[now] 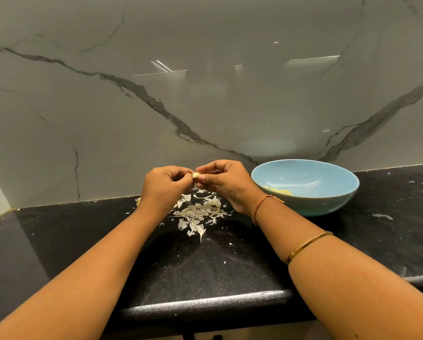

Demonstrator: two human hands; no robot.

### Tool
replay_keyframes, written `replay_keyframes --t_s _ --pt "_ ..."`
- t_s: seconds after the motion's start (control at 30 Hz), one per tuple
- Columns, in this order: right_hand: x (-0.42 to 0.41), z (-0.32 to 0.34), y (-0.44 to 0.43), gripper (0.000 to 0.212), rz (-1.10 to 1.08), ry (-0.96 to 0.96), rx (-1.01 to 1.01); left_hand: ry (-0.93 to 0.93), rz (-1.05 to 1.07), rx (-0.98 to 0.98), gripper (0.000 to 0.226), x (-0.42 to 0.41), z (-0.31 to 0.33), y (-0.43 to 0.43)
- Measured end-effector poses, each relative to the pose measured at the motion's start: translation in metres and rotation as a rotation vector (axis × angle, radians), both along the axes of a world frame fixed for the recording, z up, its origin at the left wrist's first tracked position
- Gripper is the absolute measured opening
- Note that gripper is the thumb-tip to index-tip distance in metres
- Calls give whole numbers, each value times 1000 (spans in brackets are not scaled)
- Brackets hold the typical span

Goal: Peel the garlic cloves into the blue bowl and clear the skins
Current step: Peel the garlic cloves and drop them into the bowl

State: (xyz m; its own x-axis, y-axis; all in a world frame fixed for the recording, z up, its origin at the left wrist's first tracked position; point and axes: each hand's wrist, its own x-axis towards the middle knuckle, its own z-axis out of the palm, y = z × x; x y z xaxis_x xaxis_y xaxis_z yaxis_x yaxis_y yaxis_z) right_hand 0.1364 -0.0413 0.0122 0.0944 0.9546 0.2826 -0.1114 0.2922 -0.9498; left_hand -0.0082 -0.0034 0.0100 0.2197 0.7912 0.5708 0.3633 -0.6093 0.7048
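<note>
A small pale garlic clove (196, 175) is pinched between both hands above the black counter. My left hand (165, 186) grips it from the left with curled fingers, and my right hand (226, 181) pinches it from the right with thumb and fingertips. Directly below lies a loose heap of white garlic skins (198, 213). The blue bowl (333, 192) stands to the right of my right hand, with several peeled yellowish cloves (278, 191) at its bottom.
The black speckled counter (82, 241) meets a grey marble wall (205, 94) at the back, with its rounded front edge (205, 304) near me. A bit of garlic (138, 201) lies behind my left wrist. Small skin flecks are scattered about, and a white scrap (382, 216) lies right of the bowl.
</note>
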Motion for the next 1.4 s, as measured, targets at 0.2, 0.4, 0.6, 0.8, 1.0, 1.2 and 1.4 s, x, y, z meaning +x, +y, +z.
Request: replay_keyframes --t_s 0.2,0.4,0.6,0.8,1.0,1.2,1.4 --pt "0 1 3 20 -17 43 4 8 -3 11 20 0 0 -2" --pt "0 -1 2 25 -48 -81 28 28 15 39 19 1 -1 -2" --pt "-1 -1 2 34 -101 -109 44 -92 89 -39 27 -3 1 3" --pt "-1 0 1 28 -30 -94 27 -62 38 -36 16 -3 1 4" --pt "-2 -1 2 13 -72 -190 59 -106 -68 -116 21 -2 2 1" --pt "-2 -3 4 15 -117 -289 78 -198 -126 -228 10 1 3 0" --pt "-5 -2 3 31 -168 -474 116 -187 -79 -209 24 2 3 1"
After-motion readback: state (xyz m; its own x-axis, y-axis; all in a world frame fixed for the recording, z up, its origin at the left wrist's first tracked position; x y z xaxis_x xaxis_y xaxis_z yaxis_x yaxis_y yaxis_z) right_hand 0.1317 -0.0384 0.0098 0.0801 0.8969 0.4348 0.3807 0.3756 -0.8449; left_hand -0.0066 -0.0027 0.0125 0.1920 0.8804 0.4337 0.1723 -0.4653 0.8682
